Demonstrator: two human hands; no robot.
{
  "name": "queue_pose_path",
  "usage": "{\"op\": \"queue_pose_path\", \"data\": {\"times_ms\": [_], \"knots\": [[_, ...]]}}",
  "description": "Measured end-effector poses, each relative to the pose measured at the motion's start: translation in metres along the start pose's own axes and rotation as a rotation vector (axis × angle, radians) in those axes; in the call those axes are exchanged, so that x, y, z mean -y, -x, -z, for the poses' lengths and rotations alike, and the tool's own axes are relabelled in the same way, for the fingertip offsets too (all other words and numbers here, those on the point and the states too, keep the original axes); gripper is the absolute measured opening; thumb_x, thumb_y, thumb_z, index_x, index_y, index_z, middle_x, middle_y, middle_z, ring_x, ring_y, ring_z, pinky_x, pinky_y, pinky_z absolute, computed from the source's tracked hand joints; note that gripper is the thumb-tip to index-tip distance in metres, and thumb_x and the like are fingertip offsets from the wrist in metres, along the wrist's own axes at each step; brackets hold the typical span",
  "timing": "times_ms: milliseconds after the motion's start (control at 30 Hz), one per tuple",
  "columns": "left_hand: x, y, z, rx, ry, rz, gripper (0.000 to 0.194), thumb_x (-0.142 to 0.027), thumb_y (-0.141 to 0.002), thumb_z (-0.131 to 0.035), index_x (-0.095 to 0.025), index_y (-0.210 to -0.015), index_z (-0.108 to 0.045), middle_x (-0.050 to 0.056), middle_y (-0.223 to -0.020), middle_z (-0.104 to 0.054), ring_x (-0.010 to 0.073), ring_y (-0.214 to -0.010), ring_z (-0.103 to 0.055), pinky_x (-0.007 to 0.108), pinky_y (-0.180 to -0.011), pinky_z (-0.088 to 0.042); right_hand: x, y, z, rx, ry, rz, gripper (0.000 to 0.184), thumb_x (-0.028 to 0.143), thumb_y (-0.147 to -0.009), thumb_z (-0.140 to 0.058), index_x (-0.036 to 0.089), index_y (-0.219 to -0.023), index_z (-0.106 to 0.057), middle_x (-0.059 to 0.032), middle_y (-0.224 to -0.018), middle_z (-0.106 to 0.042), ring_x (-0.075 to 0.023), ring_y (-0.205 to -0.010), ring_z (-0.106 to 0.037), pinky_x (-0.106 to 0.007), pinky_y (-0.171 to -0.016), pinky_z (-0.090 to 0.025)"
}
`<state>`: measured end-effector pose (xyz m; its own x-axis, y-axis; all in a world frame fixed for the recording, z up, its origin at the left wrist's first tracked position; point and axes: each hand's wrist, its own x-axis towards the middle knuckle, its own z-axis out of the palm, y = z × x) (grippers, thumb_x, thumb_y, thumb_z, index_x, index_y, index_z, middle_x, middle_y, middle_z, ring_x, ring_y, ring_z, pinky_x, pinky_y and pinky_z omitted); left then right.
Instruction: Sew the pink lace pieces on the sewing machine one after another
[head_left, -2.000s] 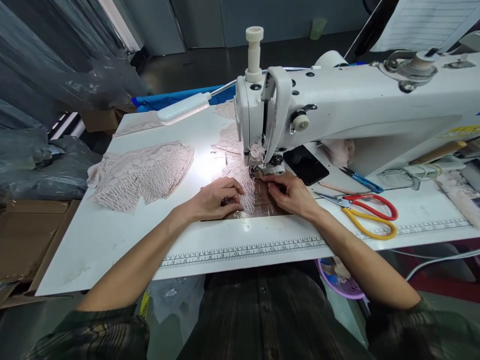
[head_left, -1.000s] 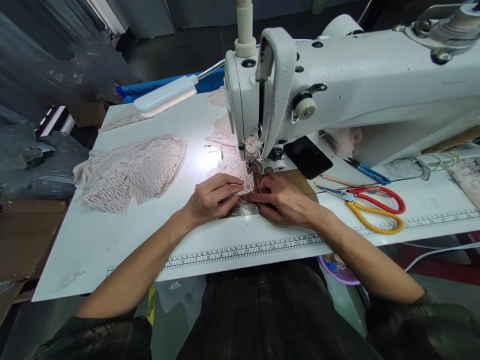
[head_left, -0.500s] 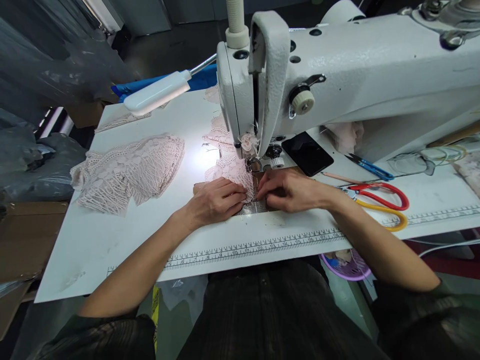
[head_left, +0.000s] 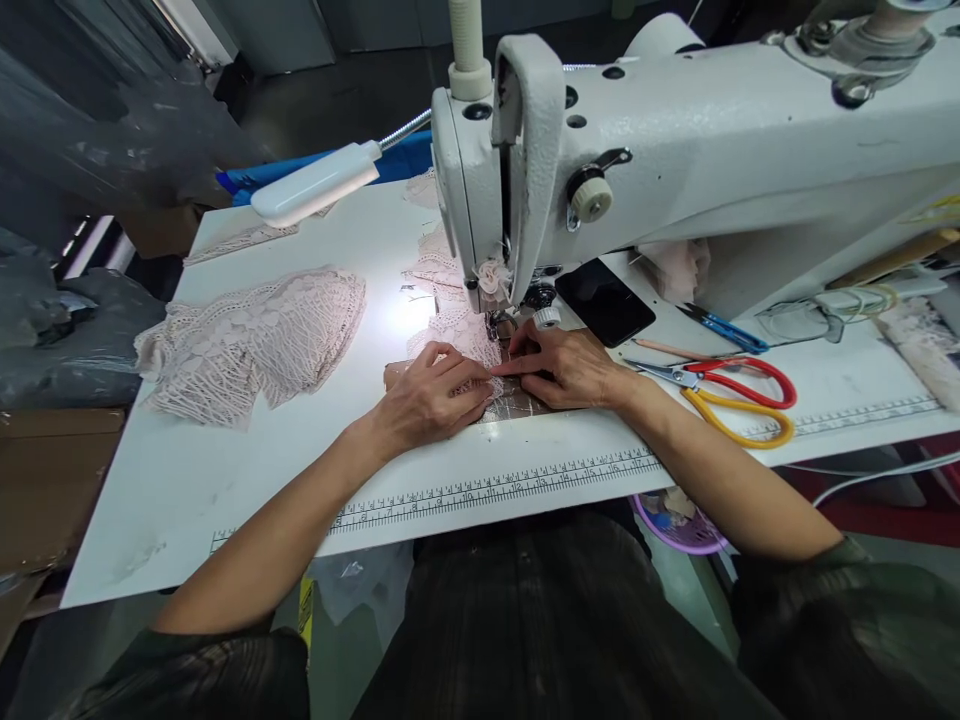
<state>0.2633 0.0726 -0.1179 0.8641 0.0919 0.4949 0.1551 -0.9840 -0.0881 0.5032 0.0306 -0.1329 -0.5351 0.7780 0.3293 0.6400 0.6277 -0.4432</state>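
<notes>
A pale pink lace piece (head_left: 459,335) lies under the needle area of a white sewing machine (head_left: 675,140). My left hand (head_left: 433,398) rests palm down on the lace, its fingers laid over the near edge. From the right, my right hand (head_left: 566,368) reaches in beside the presser foot (head_left: 501,328). One of its fingers stretches left to the lace edge and meets the left fingertips, while the others bend apart from it. Beneath both hands is a brown, shiny plate (head_left: 517,402). The undersides of my fingers are hidden.
More lace (head_left: 251,340) lies at the left. A white lamp (head_left: 319,185) shines on the table (head_left: 225,480). To the right are a black phone (head_left: 606,302), red-and-yellow scissors (head_left: 739,385), blue snips (head_left: 724,328) and a pencil (head_left: 667,349). A purple basket (head_left: 694,540) hangs below the edge.
My right hand has shifted up and slightly left, and one finger now stretches to the lace edge where its fingertips were drawn together before. My left hand stays on the lace.
</notes>
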Motion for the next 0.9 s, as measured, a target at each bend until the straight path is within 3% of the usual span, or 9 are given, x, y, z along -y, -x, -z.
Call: {"op": "queue_pose_path", "data": {"times_ms": [333, 667, 900], "knots": [[0.023, -0.007, 0.002, 0.106, 0.401, 0.058, 0.017, -0.016, -0.086, -0.058, -0.018, -0.092, -0.073, 0.005, -0.086, -0.073, 0.017, -0.079, -0.069, 0.031, -0.07, -0.057, 0.001, 0.0, -0.002, -0.007, 0.093, -0.018, 0.034, 0.018, -0.086, -0.057, 0.027, -0.114, -0.075, -0.0086, -0.109, -0.061, -0.0182, -0.09, -0.059, -0.032, -0.079, -0.052], [0.017, -0.002, -0.003, 0.045, 0.23, 0.095, 0.014, -0.016, -0.092, -0.058, -0.016, -0.094, -0.072, 0.007, -0.098, -0.074, 0.0174, -0.082, -0.068, 0.034, -0.076, -0.058, 0.01, -0.005, 0.001, 0.105, 0.258, -0.15, 0.036, 0.024, -0.092, -0.054, 0.025, -0.125, -0.069, -0.0125, -0.116, -0.059, -0.0175, -0.082, -0.057, -0.027, -0.065, -0.047], [0.016, -0.001, -0.011, -0.014, 0.204, 0.177, 0.013, -0.016, -0.094, -0.057, -0.015, -0.093, -0.069, 0.007, -0.098, -0.074, 0.0163, -0.085, -0.068, 0.035, -0.081, -0.057, 0.016, -0.01, -0.005, 0.082, 0.366, -0.193, 0.036, 0.028, -0.098, -0.046, 0.024, -0.129, -0.065, -0.0142, -0.117, -0.06, -0.0204, -0.085, -0.058, -0.027, -0.061, -0.045]]}}
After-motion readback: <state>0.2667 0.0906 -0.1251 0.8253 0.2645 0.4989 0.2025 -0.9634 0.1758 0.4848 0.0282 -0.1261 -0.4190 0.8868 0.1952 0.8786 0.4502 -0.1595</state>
